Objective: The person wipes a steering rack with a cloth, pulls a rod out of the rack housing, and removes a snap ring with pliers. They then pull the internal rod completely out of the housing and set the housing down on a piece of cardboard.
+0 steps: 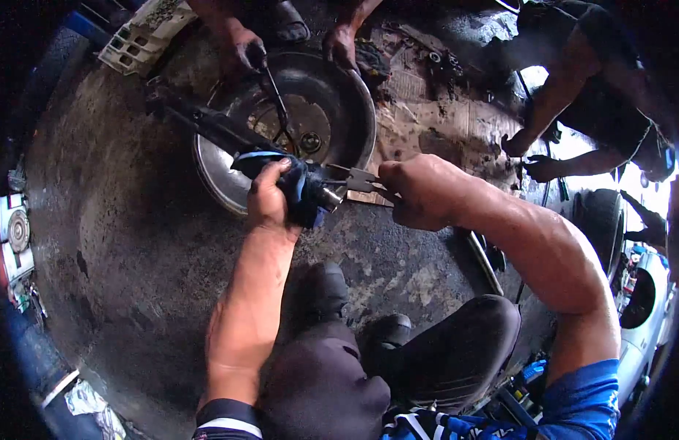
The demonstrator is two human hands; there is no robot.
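My left hand [268, 196] is closed around a dark blue cloth [304, 189] bunched about the near end of a long dark shaft [222, 126]. A shiny metal end [328, 197] shows just beyond the cloth. My right hand [420, 189] grips a flat grey metal tool with thin jaws [363, 180], its tip right at that shaft end. Beneath the shaft sits a wide round metal basin [365, 121] with dark residue inside. A co-worker's hand [248, 50] holds a thin dark tool [279, 110] over the basin; their other hand [342, 48] touches its rim.
Greasy small parts lie on flattened cardboard [435, 121] beyond the basin. Another person [574, 95] bends over at the right, near a tire [602, 220]. A metal bar [486, 262] lies beside my knee. At upper left is a pale slotted crate [145, 40].
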